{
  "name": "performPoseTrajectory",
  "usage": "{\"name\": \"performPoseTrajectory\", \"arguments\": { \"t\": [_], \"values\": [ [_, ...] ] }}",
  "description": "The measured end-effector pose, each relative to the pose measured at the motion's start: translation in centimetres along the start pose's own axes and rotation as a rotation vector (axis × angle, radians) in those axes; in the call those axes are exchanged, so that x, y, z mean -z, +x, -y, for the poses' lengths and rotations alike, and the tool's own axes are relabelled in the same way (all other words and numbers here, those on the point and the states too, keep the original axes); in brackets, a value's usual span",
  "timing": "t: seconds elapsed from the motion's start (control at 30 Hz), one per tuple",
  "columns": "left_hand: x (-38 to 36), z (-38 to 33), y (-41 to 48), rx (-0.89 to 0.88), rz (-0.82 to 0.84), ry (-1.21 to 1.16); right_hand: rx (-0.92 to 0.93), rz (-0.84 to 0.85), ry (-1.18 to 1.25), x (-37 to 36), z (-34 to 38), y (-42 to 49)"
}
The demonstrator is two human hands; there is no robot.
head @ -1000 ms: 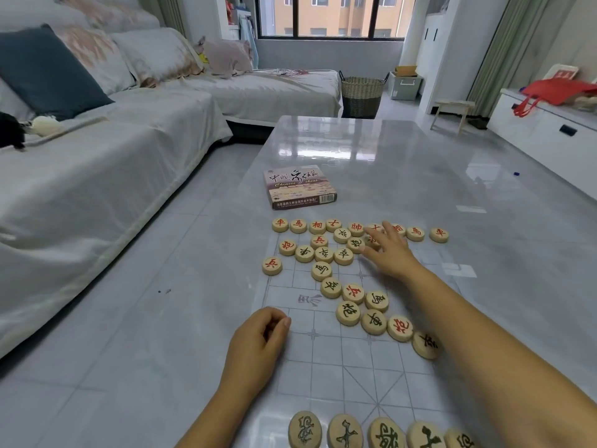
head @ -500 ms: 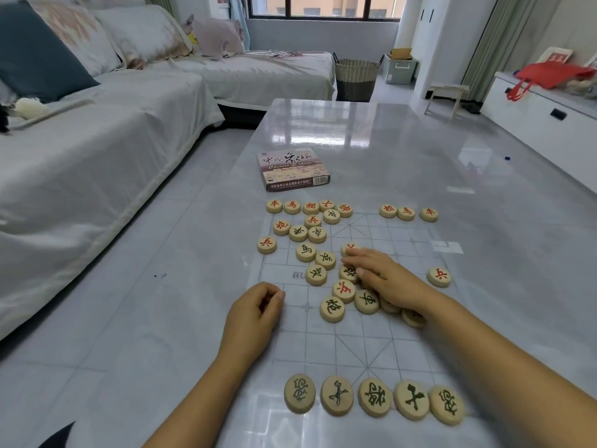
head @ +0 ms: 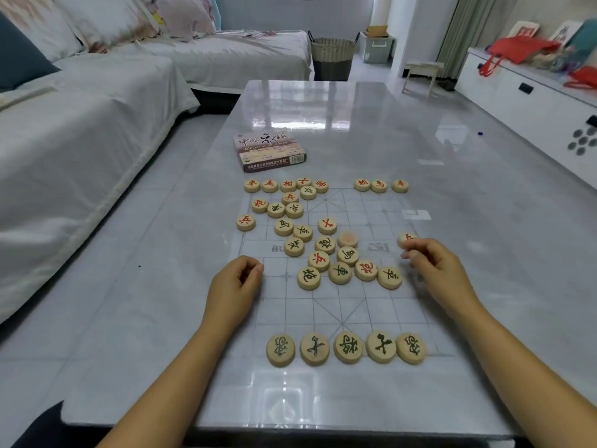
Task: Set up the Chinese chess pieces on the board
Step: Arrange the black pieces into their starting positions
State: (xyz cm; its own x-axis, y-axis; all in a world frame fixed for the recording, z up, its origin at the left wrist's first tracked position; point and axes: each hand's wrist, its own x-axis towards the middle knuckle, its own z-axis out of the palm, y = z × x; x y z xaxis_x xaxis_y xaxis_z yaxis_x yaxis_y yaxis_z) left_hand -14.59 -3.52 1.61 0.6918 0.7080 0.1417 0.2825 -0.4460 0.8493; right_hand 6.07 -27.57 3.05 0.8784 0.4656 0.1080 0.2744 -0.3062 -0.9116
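A clear plastic board (head: 342,305) with a printed grid lies on the grey table. Five black-lettered wooden pieces (head: 347,347) stand in a row on its near edge. Red-lettered pieces (head: 284,184) line the far edge, with three more of them (head: 379,185) at the far right. A mixed heap (head: 339,260) covers the middle. My right hand (head: 436,273) is at the board's right edge, thumb and forefinger pinching the near side of a red soldier piece (head: 406,237). My left hand (head: 234,286) rests loosely curled at the left edge, nothing seen in it.
The chess box (head: 269,150) lies just beyond the board. A lone red piece (head: 245,222) sits off the board's left side. A sofa (head: 80,124) runs along the left, a white cabinet (head: 533,98) along the right, and a woven basket (head: 332,56) stands beyond the table.
My right hand drew back from the far row, passed over the middle heap and moved right to the lone red piece. The left hand stayed put. The view tilted down.
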Motion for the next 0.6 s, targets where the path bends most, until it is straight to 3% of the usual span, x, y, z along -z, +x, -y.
{"name": "performPoseTrajectory", "arguments": {
  "t": [0.17, 0.6],
  "values": [
    [-0.1, -0.1, -0.2, -0.017, 0.005, 0.038, -0.022, -0.028, 0.050, -0.2, -0.6, -1.3],
    [-0.1, -0.3, -0.3, -0.022, 0.011, 0.036, 0.002, 0.000, -0.096, -0.5, -0.7, -1.8]
  ]
}}
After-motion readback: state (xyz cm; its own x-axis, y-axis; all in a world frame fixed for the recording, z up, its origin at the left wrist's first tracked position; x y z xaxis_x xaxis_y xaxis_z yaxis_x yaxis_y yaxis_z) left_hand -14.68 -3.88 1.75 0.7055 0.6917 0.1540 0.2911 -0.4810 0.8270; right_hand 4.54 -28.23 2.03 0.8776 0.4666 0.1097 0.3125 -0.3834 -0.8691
